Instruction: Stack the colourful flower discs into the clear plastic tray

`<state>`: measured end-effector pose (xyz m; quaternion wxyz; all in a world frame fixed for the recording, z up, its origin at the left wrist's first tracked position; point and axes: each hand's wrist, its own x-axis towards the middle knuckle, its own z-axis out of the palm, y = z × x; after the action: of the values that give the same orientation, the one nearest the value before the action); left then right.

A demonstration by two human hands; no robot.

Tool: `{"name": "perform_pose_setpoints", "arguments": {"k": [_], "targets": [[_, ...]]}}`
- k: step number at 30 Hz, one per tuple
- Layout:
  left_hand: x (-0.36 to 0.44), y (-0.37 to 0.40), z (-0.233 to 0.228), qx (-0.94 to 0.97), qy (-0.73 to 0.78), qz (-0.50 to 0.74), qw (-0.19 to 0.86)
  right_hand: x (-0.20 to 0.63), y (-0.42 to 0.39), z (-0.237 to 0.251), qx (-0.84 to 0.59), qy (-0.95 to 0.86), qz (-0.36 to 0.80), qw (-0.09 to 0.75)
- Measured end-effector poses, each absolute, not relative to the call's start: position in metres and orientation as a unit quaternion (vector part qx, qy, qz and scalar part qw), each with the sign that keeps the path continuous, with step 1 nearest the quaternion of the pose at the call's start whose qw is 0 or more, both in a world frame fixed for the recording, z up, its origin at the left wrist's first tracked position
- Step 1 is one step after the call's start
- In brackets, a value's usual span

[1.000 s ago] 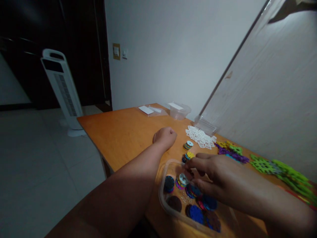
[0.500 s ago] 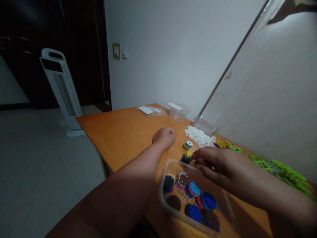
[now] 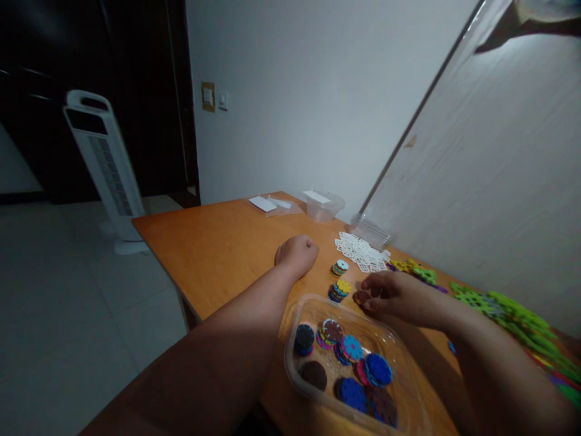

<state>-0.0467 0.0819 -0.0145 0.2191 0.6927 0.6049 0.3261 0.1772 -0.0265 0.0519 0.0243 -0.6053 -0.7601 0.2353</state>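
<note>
Right hand (image 3: 394,293) is pinching a brown disc (image 3: 361,297) in curled fingers, just right of a small disc stack (image 3: 339,290); left hand (image 3: 297,255) is resting fisted, empty, on the tabletop (image 3: 218,248).

No text, label or number can be read anywhere in view

Right hand (image 3: 399,295) pinching a brown disc (image 3: 362,297) beside 2 disc stacks (image 3: 339,289).

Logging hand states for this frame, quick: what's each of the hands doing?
Left hand: closed in a fist, resting on the table, holding nothing visible.
Right hand: fingertips pinching a brown disc beside the clear tray.
</note>
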Motion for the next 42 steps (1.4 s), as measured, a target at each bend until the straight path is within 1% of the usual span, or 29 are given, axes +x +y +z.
{"name": "perform_pose_setpoints", "arguments": {"k": [8,11,15,19,25,29,34,39,42], "targets": [[-0.047,0.081,-0.015,0.684,0.603,0.336,0.235,0.184,-0.024,0.047,-0.592,-0.762,0.258,0.045],[-0.046,0.081,-0.016,0.684,0.603,0.337,0.235,0.183,-0.027,0.059,-0.586,-0.768,0.253,0.055],[-0.046,0.081,-0.016,0.688,0.603,0.333,0.227,0.168,-0.04,0.08,-0.593,-0.777,0.195,0.081],[-0.046,0.08,-0.015,0.692,0.602,0.327,0.226,0.131,-0.065,0.093,-0.544,-0.806,0.207,0.106],[-0.047,0.079,-0.013,0.693,0.604,0.321,0.229,0.077,-0.094,0.088,-0.505,-0.835,0.216,0.036],[-0.047,0.078,-0.012,0.691,0.602,0.322,0.237,0.066,-0.092,0.075,-0.489,-0.853,0.179,0.033],[-0.046,0.079,-0.014,0.689,0.602,0.329,0.234,0.069,-0.091,0.078,-0.478,-0.851,0.208,0.06],[-0.046,0.08,-0.014,0.689,0.603,0.326,0.236,0.103,-0.082,0.094,-0.531,-0.826,0.141,0.124],[-0.047,0.079,-0.012,0.692,0.604,0.319,0.235,0.135,-0.066,0.095,-0.576,-0.796,0.134,0.128]]}}
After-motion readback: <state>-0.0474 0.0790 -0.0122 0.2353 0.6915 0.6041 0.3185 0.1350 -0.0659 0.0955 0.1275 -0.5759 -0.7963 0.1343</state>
